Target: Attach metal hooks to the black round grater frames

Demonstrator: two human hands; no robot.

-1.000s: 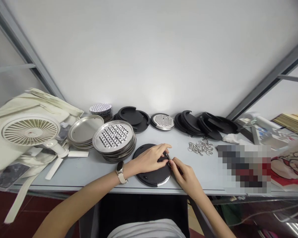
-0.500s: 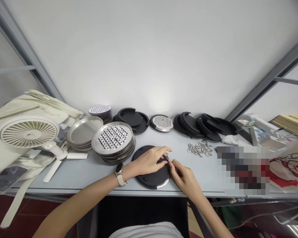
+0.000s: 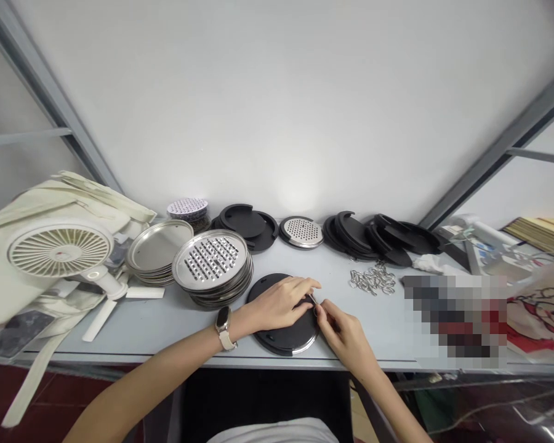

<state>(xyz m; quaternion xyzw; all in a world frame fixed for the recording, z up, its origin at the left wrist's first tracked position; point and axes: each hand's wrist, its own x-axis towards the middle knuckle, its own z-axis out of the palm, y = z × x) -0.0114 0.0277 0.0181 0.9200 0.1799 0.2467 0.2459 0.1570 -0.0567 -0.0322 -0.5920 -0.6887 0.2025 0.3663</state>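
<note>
A black round holder [image 3: 281, 341] with a metal disc's shiny rim along its lower right lies near the table's front edge. My left hand [image 3: 279, 303], with a watch at its wrist, rests across the holder and grips it, fingers bent toward its right side. At that right edge my right hand [image 3: 341, 329] pinches a small shiny metal hook [image 3: 313, 300] between thumb and forefinger. The hook's lower end is hidden by my fingers. My left thumb and fingertips lie close around its upper end; whether they touch it I cannot tell.
Left of the holder stand stacked metal grater discs [image 3: 210, 261] and plain metal discs [image 3: 159, 246]. Behind are black holders [image 3: 249, 227] and a perforated disc [image 3: 303, 231]. Metal hooks [image 3: 372, 280] lie in a pile to the right. A white fan [image 3: 61, 251] is far left.
Both hands stay at the holder's right edge with nearly the same grip. The whole view has shifted slightly, and the metal hook has tilted a little.
</note>
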